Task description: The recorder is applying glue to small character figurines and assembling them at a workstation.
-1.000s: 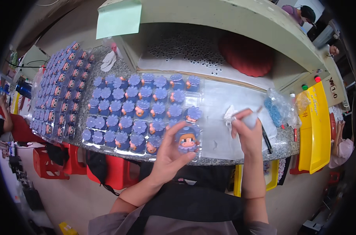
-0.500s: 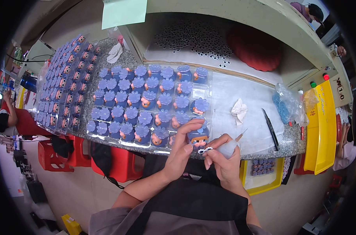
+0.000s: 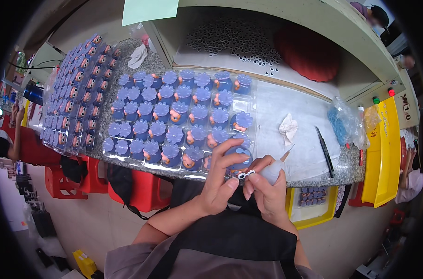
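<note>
My left hand [image 3: 221, 179] has its fingers curled round a small blue figurine [image 3: 241, 162] with a purple flower-shaped top, at the tray's near right corner. That figurine's face is mostly hidden by my fingers. In my right hand [image 3: 267, 190] is a small white squeeze bottle [image 3: 270, 173] with a thin needle tip pointing up and away. A pair of black-and-white doll eyes [image 3: 247, 175] sits at the thumb and index fingertips of the same hand, close beside the figurine. Similar figurines stand in rows in a clear plastic tray [image 3: 241, 101].
Stacked trays of figurines [image 3: 74, 97] stand at the left. Loose doll eyes [image 3: 230, 39] and a red scalloped dish [image 3: 309, 53] are on the shelf. Black tweezers [image 3: 324, 151], a crumpled tissue [image 3: 288, 129], a bag of blue bits [image 3: 344, 121] and yellow bins [image 3: 381, 153] are at the right.
My left fingers have closed further over the figurine, which has tilted so its face is less visible. The doll eyes stay at my right fingertips. The view has shifted slightly.
</note>
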Demonstrator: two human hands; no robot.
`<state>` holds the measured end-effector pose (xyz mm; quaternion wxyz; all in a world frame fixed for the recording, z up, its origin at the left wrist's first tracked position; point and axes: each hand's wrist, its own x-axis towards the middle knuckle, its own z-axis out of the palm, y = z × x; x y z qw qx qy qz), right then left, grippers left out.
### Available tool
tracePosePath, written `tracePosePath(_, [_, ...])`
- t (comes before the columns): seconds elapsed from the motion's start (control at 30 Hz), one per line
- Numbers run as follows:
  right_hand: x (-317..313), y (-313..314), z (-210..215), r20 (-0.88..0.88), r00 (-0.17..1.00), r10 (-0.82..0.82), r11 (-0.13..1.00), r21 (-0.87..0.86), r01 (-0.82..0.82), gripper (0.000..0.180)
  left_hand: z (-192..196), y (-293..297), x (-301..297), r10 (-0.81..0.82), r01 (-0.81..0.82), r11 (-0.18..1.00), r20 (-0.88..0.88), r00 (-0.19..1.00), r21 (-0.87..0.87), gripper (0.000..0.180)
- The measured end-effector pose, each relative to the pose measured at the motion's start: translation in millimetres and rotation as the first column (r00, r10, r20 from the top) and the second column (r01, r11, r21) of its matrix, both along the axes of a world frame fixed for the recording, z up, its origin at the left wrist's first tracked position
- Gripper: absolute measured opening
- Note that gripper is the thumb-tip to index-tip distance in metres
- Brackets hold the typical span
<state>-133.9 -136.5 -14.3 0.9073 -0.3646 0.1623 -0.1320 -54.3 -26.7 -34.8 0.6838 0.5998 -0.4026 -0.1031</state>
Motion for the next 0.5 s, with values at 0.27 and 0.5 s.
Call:
tracePosePath(0.27, [1.5,3.1,-0.9,-0.005,1.000,-0.003,1.000,0.004,0.003,0.011,-3.6,0.9,0.8,0.038,-0.037,0.999,0.086,0.996,-0.014,0.036])
tracePosePath(0.5, [1.6,4.9,0.2,-0.009,1.000,-0.005,1.000,0.021,0.005,0.011,-2.7,1.6,1.5,0.046,-0.044,0.999,0.119,0.992,-0.021,0.033])
